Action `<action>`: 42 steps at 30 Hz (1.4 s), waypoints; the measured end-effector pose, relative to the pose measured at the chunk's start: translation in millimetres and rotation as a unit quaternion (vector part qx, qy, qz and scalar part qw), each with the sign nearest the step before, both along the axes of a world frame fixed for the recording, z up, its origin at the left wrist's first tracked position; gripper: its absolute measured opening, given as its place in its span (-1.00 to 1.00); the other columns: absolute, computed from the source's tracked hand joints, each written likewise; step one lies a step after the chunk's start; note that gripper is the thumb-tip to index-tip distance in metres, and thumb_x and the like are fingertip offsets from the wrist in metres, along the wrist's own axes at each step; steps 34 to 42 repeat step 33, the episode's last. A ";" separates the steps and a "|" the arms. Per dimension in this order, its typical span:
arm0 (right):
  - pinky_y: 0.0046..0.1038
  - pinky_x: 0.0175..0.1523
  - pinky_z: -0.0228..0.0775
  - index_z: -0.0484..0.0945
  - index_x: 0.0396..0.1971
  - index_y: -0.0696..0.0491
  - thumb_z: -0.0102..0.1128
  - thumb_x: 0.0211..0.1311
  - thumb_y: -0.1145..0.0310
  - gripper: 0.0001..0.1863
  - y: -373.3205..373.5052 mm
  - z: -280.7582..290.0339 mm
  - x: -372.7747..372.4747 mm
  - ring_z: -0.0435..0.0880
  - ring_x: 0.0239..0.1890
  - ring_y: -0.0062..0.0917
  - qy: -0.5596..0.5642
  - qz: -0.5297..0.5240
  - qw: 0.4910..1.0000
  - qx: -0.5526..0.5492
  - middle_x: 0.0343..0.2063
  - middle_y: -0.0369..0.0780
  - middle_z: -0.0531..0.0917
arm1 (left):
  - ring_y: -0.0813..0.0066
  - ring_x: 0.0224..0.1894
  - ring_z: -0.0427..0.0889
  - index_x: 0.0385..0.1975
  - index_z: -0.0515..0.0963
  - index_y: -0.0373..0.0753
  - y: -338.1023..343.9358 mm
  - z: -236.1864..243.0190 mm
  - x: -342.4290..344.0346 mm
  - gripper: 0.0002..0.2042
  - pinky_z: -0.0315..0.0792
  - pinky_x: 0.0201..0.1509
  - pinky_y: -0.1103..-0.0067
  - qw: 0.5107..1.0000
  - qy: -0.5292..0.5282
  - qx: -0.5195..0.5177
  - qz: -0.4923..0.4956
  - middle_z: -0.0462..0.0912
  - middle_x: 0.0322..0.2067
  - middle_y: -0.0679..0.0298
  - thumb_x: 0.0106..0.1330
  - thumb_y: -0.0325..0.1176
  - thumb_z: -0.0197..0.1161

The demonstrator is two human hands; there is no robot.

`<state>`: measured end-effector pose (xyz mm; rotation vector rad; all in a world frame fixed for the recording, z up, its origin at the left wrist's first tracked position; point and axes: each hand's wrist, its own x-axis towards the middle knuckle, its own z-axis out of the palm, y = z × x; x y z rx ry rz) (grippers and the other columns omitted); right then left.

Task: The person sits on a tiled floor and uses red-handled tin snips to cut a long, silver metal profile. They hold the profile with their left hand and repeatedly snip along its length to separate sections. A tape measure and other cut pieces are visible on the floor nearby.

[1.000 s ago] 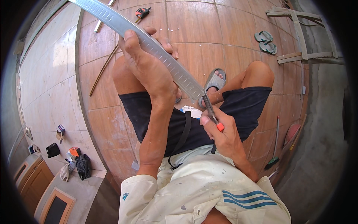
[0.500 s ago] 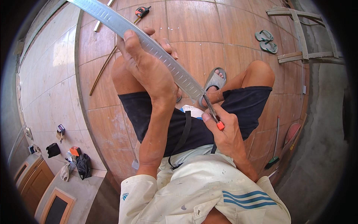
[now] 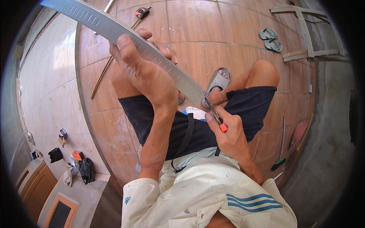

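A long silvery metal channel (image 3: 91,19) with rows of short raised marks runs diagonally from the upper left down to the middle. My left hand (image 3: 148,74) grips it partway along, thumb on the upper side and fingers curled round the far edge. In my right hand (image 3: 232,131) is a pair of metal snips (image 3: 212,108) with a red-orange handle end. The jaws of the snips meet the near end of the channel, above my lap. Most of the handles are hidden in my palm.
A tape measure (image 3: 142,13) lies on the brown tiled floor beyond my left knee, near a thin rod (image 3: 102,78). Green flip-flops (image 3: 270,40) and a wooden frame (image 3: 304,34) are at the far right. A broom (image 3: 280,163) rests right; bags (image 3: 86,170) sit left.
The channel and my left hand have shifted slightly left, and the channel's far end has swung left and down. The snips have moved a little left with the near end.
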<state>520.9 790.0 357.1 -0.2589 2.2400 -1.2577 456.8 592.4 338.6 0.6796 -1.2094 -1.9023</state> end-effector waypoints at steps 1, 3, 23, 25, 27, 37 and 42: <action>-0.28 -0.50 0.17 0.56 -0.31 0.26 0.26 0.54 0.32 -0.71 -0.1 -1.6 0.5 0.33 -0.72 -0.35 0.005 -0.005 1.000 -0.003 -0.74 -0.04 0.35 | 0.49 -0.50 0.55 0.04 0.24 -0.19 -0.8 -0.7 -0.1 -0.49 0.50 -0.51 0.50 1.000 0.001 -0.009 -0.001 0.46 -0.10 0.17 0.61 0.21 -0.03; -0.30 -0.48 0.19 0.58 -0.30 0.25 0.26 0.54 0.32 -0.73 3.3 -8.9 0.9 0.35 -0.70 -0.42 -0.007 0.004 1.000 -0.003 -0.74 -0.10 0.38 | 0.50 -0.48 0.56 0.08 0.25 -0.18 -1.3 -0.7 -0.2 -0.49 0.51 -0.49 0.52 1.000 0.008 -0.014 -0.009 0.48 -0.09 0.19 0.60 0.21 -0.03; -0.42 0.03 0.63 0.53 -0.02 0.15 0.52 0.20 0.69 -0.59 -3.4 -18.4 -48.1 0.78 -0.21 -0.50 0.269 0.084 0.929 -0.242 -0.07 -0.01 0.74 | 0.49 -0.48 0.52 0.02 0.44 -0.30 -7.6 -26.2 -8.7 -0.47 0.48 -0.50 0.55 0.981 -0.051 0.140 -0.121 0.45 -0.49 0.27 0.59 0.16 0.07; -0.45 0.00 0.65 0.53 -0.02 0.15 0.49 0.21 0.72 -0.60 -4.2 -23.1 -50.0 0.80 -0.23 -0.52 0.258 0.099 0.928 -0.249 -0.08 0.00 0.74 | 0.49 -0.48 0.53 0.00 0.45 -0.34 -3.6 -20.6 -9.7 -0.50 0.49 -0.49 0.56 0.985 -0.041 0.129 -0.112 0.43 -0.50 0.28 0.62 0.11 0.08; -0.48 -0.03 0.67 0.53 -0.01 0.16 0.47 0.22 0.73 -0.60 -3.1 -26.6 -51.7 0.81 -0.23 -0.52 0.252 0.106 0.928 -0.252 -0.09 0.00 0.73 | 0.50 -0.49 0.54 -0.03 0.45 -0.38 -3.2 -16.6 -9.1 -0.54 0.51 -0.47 0.55 0.983 -0.034 0.139 -0.117 0.40 -0.52 0.28 0.65 0.02 0.09; -0.49 -0.12 0.61 0.58 -0.04 0.10 0.56 0.01 0.76 -0.50 -9.0 -28.7 -54.8 0.77 -0.12 -0.42 0.267 0.095 0.921 -0.268 -0.14 -0.10 0.77 | 0.49 -0.49 0.55 -0.02 0.45 -0.39 -4.5 -26.7 -9.2 -0.52 0.52 -0.47 0.54 0.979 -0.036 0.151 -0.132 0.44 -0.49 0.25 0.65 0.05 0.10; -0.49 -0.12 0.61 0.58 -0.04 0.10 0.56 0.01 0.76 -0.50 -9.0 -28.7 -54.8 0.77 -0.12 -0.42 0.267 0.095 0.921 -0.268 -0.14 -0.10 0.77 | 0.49 -0.49 0.55 -0.02 0.45 -0.39 -4.5 -26.7 -9.2 -0.52 0.52 -0.47 0.54 0.979 -0.036 0.151 -0.132 0.44 -0.49 0.25 0.65 0.05 0.10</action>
